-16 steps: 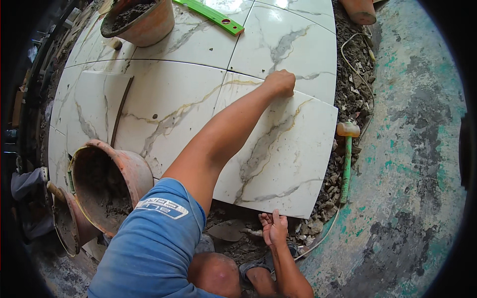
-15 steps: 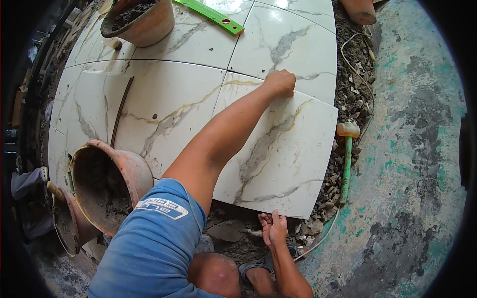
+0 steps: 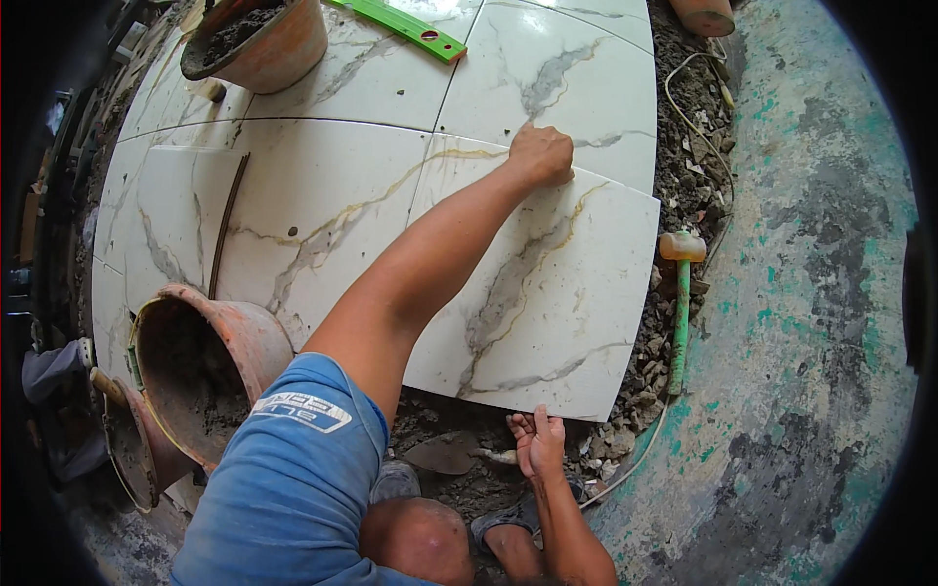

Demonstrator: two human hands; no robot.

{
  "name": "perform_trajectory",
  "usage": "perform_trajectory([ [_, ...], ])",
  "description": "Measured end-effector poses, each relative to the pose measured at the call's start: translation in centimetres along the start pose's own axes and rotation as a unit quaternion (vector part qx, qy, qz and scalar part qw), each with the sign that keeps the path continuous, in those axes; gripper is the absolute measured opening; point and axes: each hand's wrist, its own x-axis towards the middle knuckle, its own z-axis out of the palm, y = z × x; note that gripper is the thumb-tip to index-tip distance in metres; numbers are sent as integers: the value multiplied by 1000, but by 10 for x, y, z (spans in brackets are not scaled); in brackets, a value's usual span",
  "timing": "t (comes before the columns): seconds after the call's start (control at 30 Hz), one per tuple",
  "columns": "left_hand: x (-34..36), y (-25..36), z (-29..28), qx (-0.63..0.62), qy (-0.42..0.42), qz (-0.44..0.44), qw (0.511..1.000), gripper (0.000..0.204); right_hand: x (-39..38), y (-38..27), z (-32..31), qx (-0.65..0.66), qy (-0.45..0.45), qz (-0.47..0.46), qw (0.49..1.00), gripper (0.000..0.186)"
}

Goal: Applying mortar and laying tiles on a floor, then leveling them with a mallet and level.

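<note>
Head view: I see my left hand curled at the far edge of the loose marble-patterned tile, fingers together on that corner; whether they grip under it I cannot tell. My right hand holds the tile's near edge, its fingers tucked beneath and hidden. The tile lies tilted over rubble, beside laid tiles. A trowel lies half hidden near my knee. The tipped bucket is caked with mortar; another bucket, cut off at the top, holds dark mix.

Right hand fingertips hidden under the tile edge — grip unclear.
</note>
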Motion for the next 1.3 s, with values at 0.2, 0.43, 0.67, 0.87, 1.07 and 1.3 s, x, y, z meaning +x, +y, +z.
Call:
perform_trajectory([
  [0.2,-8,4,-2,8,21,-2,1000,33,0,-2,-1,-6,11,0,1000,16],
  [0.43,-18,7,0,16,5,-6,1000,32,2,0,-4,-2,-1,17,1000,19],
  [0.67,-70,-2,-8,-10,-7,-75,997,57,5,-13,1,-77,60,82,992,28],
  [0.87,-133,-34,-19,18,-87,-189,978,112,9,-89,21,-594,-65,185,780,53],
  [1.07,-162,-62,-9,-35,-106,-136,984,115,64,-199,1,-724,258,-372,521,40],
  [1.3,-181,-95,-3,-29,-91,-124,988,111,131,-258,-66,-813,206,-179,514,47],
])
